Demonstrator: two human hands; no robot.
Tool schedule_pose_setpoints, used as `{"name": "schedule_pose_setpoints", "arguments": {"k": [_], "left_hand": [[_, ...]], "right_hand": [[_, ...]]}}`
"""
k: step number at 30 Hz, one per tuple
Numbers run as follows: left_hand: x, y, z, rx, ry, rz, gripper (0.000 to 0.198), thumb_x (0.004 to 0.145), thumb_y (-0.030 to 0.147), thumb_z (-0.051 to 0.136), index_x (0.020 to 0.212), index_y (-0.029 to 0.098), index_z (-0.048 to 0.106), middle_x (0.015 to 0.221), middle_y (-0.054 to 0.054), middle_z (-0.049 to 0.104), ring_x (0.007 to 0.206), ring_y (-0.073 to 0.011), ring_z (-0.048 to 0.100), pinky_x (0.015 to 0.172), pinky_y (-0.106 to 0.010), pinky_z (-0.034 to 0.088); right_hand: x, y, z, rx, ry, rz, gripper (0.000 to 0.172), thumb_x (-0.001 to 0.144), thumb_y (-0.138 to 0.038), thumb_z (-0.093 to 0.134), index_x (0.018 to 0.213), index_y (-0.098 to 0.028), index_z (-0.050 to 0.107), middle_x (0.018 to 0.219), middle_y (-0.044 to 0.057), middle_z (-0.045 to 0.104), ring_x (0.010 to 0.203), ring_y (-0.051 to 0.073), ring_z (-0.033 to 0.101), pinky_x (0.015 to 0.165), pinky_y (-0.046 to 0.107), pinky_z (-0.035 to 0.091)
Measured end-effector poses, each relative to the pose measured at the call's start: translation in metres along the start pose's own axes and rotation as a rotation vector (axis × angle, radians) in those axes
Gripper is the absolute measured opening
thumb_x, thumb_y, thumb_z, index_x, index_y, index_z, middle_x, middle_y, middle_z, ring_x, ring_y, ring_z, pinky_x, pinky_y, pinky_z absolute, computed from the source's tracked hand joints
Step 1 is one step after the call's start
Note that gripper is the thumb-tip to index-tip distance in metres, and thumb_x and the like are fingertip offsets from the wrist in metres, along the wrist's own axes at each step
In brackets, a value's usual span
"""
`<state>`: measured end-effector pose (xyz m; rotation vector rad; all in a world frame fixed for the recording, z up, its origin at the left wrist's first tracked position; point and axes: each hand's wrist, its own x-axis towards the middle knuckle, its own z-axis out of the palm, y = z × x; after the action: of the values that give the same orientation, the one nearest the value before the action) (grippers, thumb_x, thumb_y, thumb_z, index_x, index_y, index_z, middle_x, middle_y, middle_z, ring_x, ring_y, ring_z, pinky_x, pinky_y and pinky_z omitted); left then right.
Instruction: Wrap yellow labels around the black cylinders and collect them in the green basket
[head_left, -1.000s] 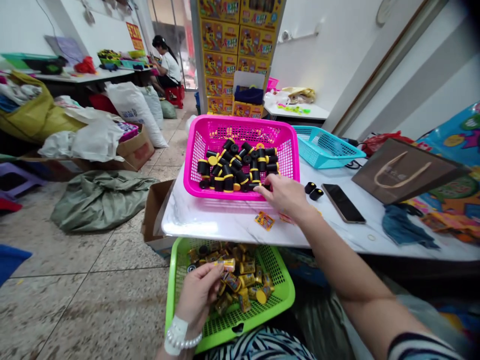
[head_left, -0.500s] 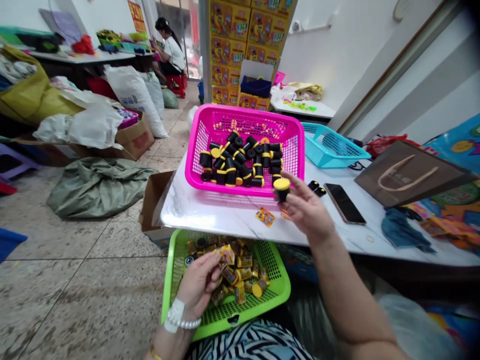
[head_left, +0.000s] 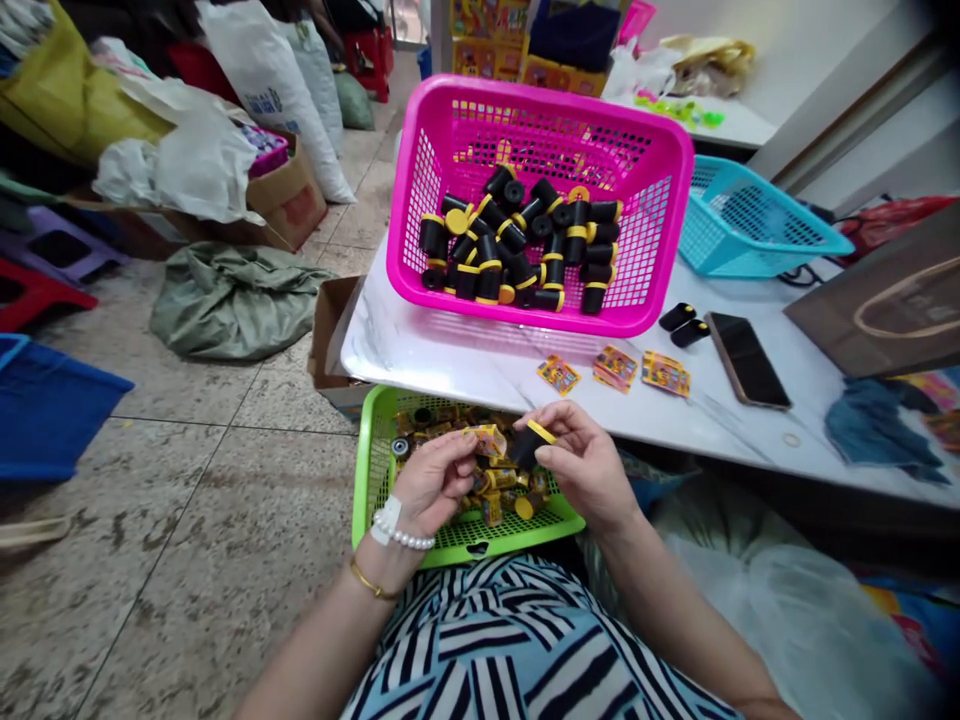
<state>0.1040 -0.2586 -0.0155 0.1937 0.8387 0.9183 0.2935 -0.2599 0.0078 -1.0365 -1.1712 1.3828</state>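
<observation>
My left hand (head_left: 435, 482) pinches a small printed label (head_left: 487, 439) in yellow and orange, held above the green basket (head_left: 365, 480). Close beside it, my right hand (head_left: 589, 462) grips a small black canister with a yellow rim (head_left: 531, 446) between thumb and fingers. The label and the canister are a short gap apart. Inside the green basket lie several canisters wrapped in yellow print (head_left: 495, 505). On the table above, a pink basket (head_left: 540, 318) holds many bare black canisters with yellow caps (head_left: 499, 225).
Label stacks (head_left: 615, 367) lie along the front of the white table (head_left: 450, 350), left of a phone (head_left: 748, 360) and two black canisters (head_left: 688, 325). A blue basket (head_left: 757, 225) and a brown paper bag (head_left: 885, 280) stand at the right. A cardboard box (head_left: 330, 330) touches the table's left end.
My right hand has brought the black canister down from beside the pink basket toward my left hand. My left hand still holds the label. The view has tilted down.
</observation>
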Motion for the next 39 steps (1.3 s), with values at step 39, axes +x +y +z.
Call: {"name": "schedule_pose_setpoints", "arguments": {"k": [39], "left_hand": [[0.000, -0.008, -0.001, 0.131, -0.005, 0.036, 0.036, 0.072, 0.042, 0.077, 0.075, 0.016, 0.053, 0.043, 0.008, 0.046, 0.030, -0.0013, 0.029, 0.030, -0.013, 0.014]], "right_hand": [[-0.014, 0.022, 0.011, -0.404, -0.086, -0.150, 0.028, 0.084, -0.028, 0.068, 0.107, -0.023, 0.052, 0.125, 0.010, 0.066, 0.109, 0.022, 0.068, 0.094, 0.037, 0.056]]}}
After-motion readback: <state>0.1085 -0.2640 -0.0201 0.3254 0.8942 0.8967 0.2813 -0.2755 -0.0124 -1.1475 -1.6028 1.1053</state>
